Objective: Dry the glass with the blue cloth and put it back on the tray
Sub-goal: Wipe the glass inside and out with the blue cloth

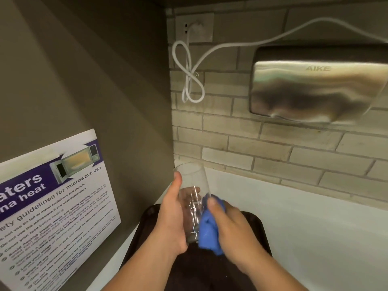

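Observation:
A tall clear glass (pixel 192 185) is held above the dark tray (pixel 254 225), tilted with its open rim pointing away from me. My left hand (pixel 171 223) wraps the glass from the left, thumb up near the rim. My right hand (pixel 228 229) presses a bunched blue cloth (pixel 207 232) against the right side of the glass near its base. The tray lies on the white counter (pixel 315 227) directly under both hands, mostly hidden by them.
A grey side wall with a microwave guidelines poster (pixel 52 206) stands close on the left. On the brick wall behind hang a steel hand dryer (pixel 315 91) and its looped white cable (pixel 189 76), plugged into a socket (pixel 194 27).

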The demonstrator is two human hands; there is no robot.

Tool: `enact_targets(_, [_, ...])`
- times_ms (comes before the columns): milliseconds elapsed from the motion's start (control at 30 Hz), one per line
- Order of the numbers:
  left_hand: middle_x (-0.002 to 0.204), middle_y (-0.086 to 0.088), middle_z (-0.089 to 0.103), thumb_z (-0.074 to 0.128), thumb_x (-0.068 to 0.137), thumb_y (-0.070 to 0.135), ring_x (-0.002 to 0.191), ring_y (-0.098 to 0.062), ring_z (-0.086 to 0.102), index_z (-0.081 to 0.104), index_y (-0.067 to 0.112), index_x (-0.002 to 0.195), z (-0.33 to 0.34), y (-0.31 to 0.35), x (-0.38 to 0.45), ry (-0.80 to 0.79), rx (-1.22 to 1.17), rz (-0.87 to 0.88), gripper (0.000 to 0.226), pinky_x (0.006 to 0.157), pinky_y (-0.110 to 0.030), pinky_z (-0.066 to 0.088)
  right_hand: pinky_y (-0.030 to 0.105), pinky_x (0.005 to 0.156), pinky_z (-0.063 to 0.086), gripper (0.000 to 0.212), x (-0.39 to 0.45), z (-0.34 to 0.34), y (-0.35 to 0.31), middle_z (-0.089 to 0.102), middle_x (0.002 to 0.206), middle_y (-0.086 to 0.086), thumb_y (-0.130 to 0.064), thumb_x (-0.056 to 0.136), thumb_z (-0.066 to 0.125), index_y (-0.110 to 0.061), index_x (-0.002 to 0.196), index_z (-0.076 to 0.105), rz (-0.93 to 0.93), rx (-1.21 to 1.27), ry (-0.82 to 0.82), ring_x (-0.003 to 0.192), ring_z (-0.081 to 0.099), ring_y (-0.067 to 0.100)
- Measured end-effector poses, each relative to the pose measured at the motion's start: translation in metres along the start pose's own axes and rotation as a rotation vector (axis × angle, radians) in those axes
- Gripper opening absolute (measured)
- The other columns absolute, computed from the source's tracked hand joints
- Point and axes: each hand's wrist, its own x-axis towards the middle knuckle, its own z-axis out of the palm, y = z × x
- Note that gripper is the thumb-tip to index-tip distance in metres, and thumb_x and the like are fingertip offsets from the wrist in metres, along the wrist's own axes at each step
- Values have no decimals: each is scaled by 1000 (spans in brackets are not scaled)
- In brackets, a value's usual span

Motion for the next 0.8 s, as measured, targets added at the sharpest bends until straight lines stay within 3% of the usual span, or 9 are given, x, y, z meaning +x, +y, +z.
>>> enact_targets(67, [83, -17, 81, 72, 63, 84, 78, -33, 81, 83, 3, 104, -3, -3, 3, 17, 19, 14, 91, 67, -42, 65, 21, 70, 56, 51, -15, 7, 2, 75, 88, -7, -75, 88, 40, -32, 104, 61, -215, -194, 61, 82, 73, 4])
enact_targets(167, [105, -21, 82, 67, 80, 77, 99, -36, 80, 82, 5, 116, -3, -9, -2, -66, 39, -33, 82, 78, -42, 65, 20, 73, 56, 56, -7, 8, -11, 66, 91, -10, -74, 87, 45, -27, 117, 51, -364, -293, 152, 82, 68, 5])
enact_targets(233, [115, -25, 80, 64, 83, 73, 105, -37, 79, 79, 4, 122, -1, -9, -3, -124, 44, -37, 81, 78, -42, 66, 14, 65, 53, 51, 6, 1, -23, 68, 86, -9, -71, 88, 45, -26, 107, 56, -287, -202, 177, 82, 67, 1])
enact_targets(300, [114, -25, 81, 61, 79, 73, 100, -35, 81, 79, 4, 121, 3, -6, -3, -106, 72, -11, 83, 69, -38, 67, 10, 59, 48, 42, 16, -5, -28, 70, 82, -7, -67, 92, 47, -27, 98, 60, -170, -112, 166, 81, 65, -9])
enact_targets(367, [110, -20, 83, 57, 74, 75, 96, -29, 82, 79, 9, 120, 5, -3, -3, -47, 187, 23, 83, 63, -33, 66, 6, 58, 47, 40, 20, -3, -24, 68, 79, -7, -63, 94, 47, -25, 100, 58, -206, -146, 185, 79, 65, -10])
enact_targets(533, [108, -17, 85, 66, 64, 79, 96, -25, 82, 83, 13, 115, 6, -6, -8, -63, 248, 32, 85, 63, -28, 65, 15, 59, 53, 44, 16, 11, -19, 64, 74, -8, -72, 89, 37, -30, 96, 50, -375, -217, 237, 78, 68, 0])
enact_targets(633, [115, -22, 81, 67, 76, 78, 102, -34, 80, 81, 9, 119, 5, -2, -8, -95, 136, -13, 83, 77, -40, 66, 19, 67, 56, 50, 23, 2, -25, 70, 81, -5, -73, 92, 36, -28, 91, 58, -198, -100, 168, 78, 70, 2])
enact_targets(733, [127, -24, 77, 63, 79, 83, 117, -40, 74, 79, 7, 124, 0, 3, -5, -117, 47, -56, 89, 95, -52, 61, 43, 91, 59, 56, 19, -8, -24, 78, 97, 6, -68, 98, 37, -23, 100, 70, -20, 14, 48, 92, 75, 20])
enact_targets(800, [119, -22, 80, 67, 72, 85, 110, -39, 77, 82, 7, 116, -1, 5, -2, -86, 34, -61, 91, 94, -53, 63, 31, 89, 59, 50, 7, -6, -18, 78, 102, -1, -73, 95, 37, -34, 105, 67, -75, -32, -39, 94, 74, 11])
